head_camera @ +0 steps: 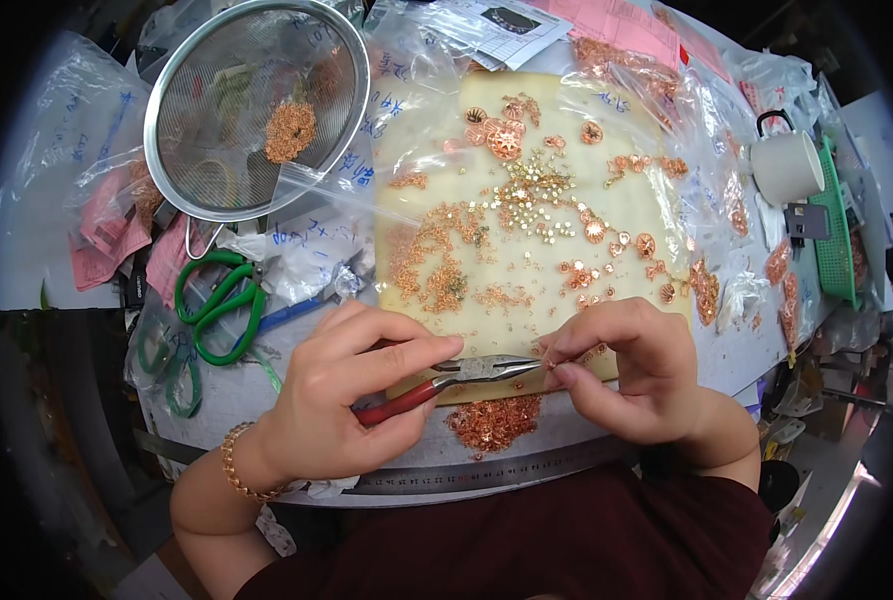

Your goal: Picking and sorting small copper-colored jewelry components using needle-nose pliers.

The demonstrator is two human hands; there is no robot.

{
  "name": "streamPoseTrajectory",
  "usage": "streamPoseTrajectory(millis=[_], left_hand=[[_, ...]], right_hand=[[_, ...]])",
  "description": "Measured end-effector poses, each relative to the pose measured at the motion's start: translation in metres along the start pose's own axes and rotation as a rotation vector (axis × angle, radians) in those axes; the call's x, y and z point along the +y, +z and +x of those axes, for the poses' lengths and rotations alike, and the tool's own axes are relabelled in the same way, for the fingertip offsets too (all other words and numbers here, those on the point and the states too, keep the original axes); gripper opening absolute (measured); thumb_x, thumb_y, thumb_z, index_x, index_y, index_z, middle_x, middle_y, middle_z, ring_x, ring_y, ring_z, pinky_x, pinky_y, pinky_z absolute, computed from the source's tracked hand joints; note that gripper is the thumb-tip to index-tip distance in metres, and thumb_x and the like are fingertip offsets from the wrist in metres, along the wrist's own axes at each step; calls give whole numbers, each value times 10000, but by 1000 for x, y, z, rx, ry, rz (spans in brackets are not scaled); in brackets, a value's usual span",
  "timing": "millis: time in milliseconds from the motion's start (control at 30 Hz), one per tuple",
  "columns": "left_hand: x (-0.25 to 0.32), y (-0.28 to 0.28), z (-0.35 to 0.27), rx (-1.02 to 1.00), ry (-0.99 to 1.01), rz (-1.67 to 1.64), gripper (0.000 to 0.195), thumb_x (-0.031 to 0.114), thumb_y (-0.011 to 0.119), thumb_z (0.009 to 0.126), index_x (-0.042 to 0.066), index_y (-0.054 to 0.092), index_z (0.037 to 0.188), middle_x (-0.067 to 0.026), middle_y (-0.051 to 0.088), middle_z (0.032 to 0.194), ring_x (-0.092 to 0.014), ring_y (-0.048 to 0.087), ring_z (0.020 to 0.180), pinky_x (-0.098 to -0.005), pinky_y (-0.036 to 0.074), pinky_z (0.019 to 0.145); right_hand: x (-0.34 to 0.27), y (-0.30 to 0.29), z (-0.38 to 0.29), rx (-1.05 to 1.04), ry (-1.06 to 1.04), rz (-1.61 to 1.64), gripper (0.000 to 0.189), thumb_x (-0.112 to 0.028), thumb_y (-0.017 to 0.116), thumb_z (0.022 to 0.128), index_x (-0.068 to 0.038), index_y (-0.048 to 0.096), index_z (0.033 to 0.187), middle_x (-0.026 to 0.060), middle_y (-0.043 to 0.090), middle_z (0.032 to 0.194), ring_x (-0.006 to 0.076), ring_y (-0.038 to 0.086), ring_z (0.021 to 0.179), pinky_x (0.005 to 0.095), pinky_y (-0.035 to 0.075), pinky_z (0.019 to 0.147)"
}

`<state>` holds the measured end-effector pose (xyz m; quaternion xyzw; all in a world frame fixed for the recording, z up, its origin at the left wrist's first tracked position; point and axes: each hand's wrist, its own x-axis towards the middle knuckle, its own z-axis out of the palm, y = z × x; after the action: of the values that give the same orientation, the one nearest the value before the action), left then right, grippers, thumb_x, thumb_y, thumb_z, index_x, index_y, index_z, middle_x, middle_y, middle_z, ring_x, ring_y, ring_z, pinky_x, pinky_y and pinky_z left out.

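My left hand [364, 382] is wrapped around a pair of jewellery pliers [484, 367] with red grips. The pliers' narrow tips point right and meet a tiny copper-coloured piece [549, 364], whose exact shape is too small to tell. Thumb and forefinger of my right hand [626, 367] pinch this same piece. Under both hands lies a cream-coloured work mat [491, 330]. Copper jump rings [439, 255], small gold-coloured pieces [533, 191] and round copper charms [506, 139] are scattered over it. A heap of copper findings [494, 424] sits between the mat and the table's near edge.
A wire-mesh strainer [221, 172] holding copper rings [290, 131] stands at the upper left. Green-handled scissors [225, 304] lie below it. A steel ruler [484, 478] lines the near edge. To the right are a white mug [788, 166], a green basket [835, 225] and plastic bags [705, 150].
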<state>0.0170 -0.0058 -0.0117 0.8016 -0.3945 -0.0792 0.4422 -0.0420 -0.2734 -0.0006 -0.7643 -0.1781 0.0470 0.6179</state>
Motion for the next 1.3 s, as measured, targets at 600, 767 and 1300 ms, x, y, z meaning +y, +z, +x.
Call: streamPoseTrajectory(millis=[600, 767, 1300], left_hand=[[-1, 1, -2, -36, 12, -90, 457, 16, 733, 679, 79, 737, 1131, -69, 679, 980, -231, 603, 792, -330, 488, 708], [-2, -7, -5, 140, 302, 603, 552, 152, 766, 592, 127, 735, 1142, -27, 648, 977, -207, 539, 748, -341, 395, 645], [-6, -2, -5, 93, 298, 517, 594, 152, 775, 559, 121, 730, 1150, -31, 635, 1018, -207, 558, 765, -359, 387, 663]], right_hand=[[5, -5, 3, -67, -149, -77, 316, 174, 601, 810, 39, 548, 1091, 123, 650, 912, 210, 687, 826, 397, 560, 904], [-8, -7, 3, -3, 419, 535, 132, 73, 620, 893, 63, 581, 1019, 110, 669, 865, 135, 670, 773, 260, 548, 723], [-15, -9, 6, -216, -14, -396, 180, 58, 716, 786, -25, 705, 945, 84, 651, 920, 231, 669, 768, 318, 541, 666]])
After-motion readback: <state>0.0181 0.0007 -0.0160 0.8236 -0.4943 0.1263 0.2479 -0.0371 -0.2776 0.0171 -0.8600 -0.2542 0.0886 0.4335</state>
